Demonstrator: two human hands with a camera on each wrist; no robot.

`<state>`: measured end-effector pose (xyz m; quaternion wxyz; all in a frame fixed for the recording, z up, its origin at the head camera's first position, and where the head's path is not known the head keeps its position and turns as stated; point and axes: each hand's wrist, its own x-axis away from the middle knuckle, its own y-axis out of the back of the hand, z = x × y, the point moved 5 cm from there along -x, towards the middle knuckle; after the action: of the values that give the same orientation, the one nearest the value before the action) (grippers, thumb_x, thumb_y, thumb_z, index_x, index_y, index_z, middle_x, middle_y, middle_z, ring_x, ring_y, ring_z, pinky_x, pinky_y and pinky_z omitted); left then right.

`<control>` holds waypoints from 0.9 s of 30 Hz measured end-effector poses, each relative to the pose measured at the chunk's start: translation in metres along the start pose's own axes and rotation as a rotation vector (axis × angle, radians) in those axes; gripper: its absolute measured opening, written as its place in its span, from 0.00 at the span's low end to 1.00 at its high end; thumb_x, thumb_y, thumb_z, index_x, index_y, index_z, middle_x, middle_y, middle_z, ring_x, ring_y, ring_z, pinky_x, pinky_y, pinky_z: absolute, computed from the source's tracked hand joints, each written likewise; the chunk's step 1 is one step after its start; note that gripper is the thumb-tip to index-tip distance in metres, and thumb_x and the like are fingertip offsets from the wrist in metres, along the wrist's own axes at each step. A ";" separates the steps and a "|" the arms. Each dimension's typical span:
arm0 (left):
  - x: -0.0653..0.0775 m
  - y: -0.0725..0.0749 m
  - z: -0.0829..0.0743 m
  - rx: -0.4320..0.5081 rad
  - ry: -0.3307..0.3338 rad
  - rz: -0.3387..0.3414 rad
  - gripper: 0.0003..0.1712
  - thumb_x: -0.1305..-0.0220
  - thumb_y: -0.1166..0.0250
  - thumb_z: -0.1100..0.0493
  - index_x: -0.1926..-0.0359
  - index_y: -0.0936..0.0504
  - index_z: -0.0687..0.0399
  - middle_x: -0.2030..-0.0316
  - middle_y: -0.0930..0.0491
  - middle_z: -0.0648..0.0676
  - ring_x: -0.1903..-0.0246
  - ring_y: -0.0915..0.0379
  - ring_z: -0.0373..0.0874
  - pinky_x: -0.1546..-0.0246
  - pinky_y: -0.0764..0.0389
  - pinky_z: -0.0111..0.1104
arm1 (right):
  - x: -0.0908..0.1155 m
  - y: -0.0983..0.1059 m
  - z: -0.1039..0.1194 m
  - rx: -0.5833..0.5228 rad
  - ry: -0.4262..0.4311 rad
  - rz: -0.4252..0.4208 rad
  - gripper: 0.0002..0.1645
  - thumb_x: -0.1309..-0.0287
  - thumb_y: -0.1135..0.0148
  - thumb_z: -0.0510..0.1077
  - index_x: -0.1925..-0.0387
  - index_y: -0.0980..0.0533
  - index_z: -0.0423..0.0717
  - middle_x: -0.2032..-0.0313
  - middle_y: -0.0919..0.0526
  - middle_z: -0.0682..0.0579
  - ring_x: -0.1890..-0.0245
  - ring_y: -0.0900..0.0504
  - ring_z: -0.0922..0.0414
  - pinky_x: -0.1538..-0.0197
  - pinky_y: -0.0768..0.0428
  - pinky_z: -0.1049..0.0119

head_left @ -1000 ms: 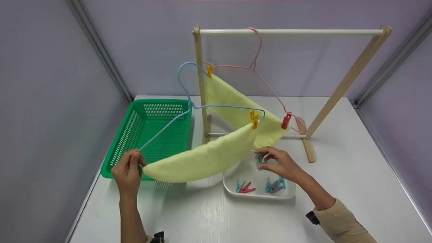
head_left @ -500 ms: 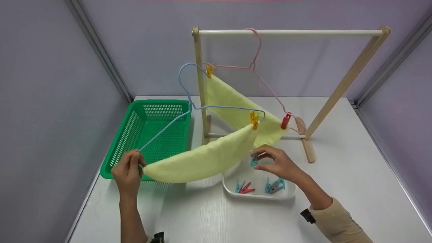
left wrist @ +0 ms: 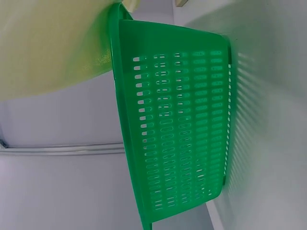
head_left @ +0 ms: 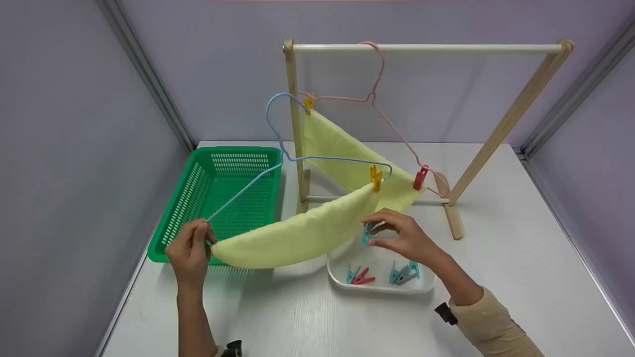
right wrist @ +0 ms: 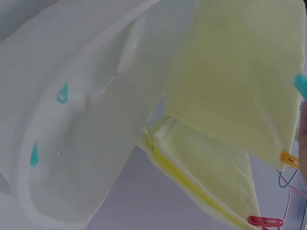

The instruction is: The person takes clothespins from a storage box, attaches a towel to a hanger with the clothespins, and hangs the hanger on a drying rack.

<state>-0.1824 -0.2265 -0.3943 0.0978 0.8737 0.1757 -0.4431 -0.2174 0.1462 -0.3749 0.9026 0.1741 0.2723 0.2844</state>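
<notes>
My left hand [head_left: 188,253] grips the lower left end of a blue hanger [head_left: 243,191] together with a corner of a yellow cloth [head_left: 297,238]. A yellow clothespin [head_left: 375,178] fastens the cloth's other corner to the hanger's right end, and the cloth sags between. Between thumb and fingers, my right hand [head_left: 404,238] pinches a teal clothespin [head_left: 367,234] just right of the cloth, above a white tray [head_left: 382,288]. In the right wrist view the teal clothespin [right wrist: 301,86] shows at the right edge. The left wrist view does not show the left hand.
Behind, a pink hanger [head_left: 347,98] on a wooden rack [head_left: 426,48] bears a second yellow cloth [head_left: 332,144] with a yellow clip and a red clothespin [head_left: 421,177]. A green basket [head_left: 171,223] stands at left. Several clothespins [head_left: 404,272] lie in the tray.
My right hand has moved slightly left and up with the teal clothespin, closer to the hanging cloth. The blue hanger has shifted a little right; the left hand keeps its grip.
</notes>
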 end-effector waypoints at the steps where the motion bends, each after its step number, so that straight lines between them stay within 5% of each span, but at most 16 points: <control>1: 0.000 0.000 0.000 0.003 0.000 -0.001 0.14 0.34 0.45 0.65 0.71 0.24 0.75 0.84 0.28 0.56 0.94 0.42 0.35 0.93 0.41 0.22 | -0.001 0.000 0.000 -0.004 0.010 0.001 0.21 0.53 0.35 0.25 0.54 0.27 0.29 0.60 0.24 0.37 0.62 0.23 0.43 0.58 0.22 0.56; 14: 0.001 -0.001 -0.001 0.005 0.007 0.002 0.15 0.34 0.45 0.64 0.72 0.24 0.74 0.84 0.28 0.56 0.94 0.42 0.35 0.93 0.40 0.21 | -0.003 -0.008 -0.025 -0.037 0.054 -0.005 0.24 0.52 0.35 0.29 0.50 0.27 0.33 0.58 0.23 0.45 0.59 0.22 0.49 0.57 0.22 0.60; 27: 0.000 -0.002 0.001 0.012 0.027 0.004 0.15 0.33 0.45 0.64 0.71 0.23 0.75 0.85 0.28 0.57 0.94 0.41 0.36 0.93 0.40 0.21 | -0.024 -0.015 0.014 -0.114 0.064 0.006 0.19 0.54 0.37 0.24 0.57 0.29 0.26 0.60 0.26 0.36 0.60 0.23 0.43 0.57 0.22 0.57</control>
<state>-0.1836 -0.2249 -0.3953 0.0909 0.8805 0.1723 -0.4322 -0.2193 0.1179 -0.3612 0.9010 0.1140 0.2839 0.3075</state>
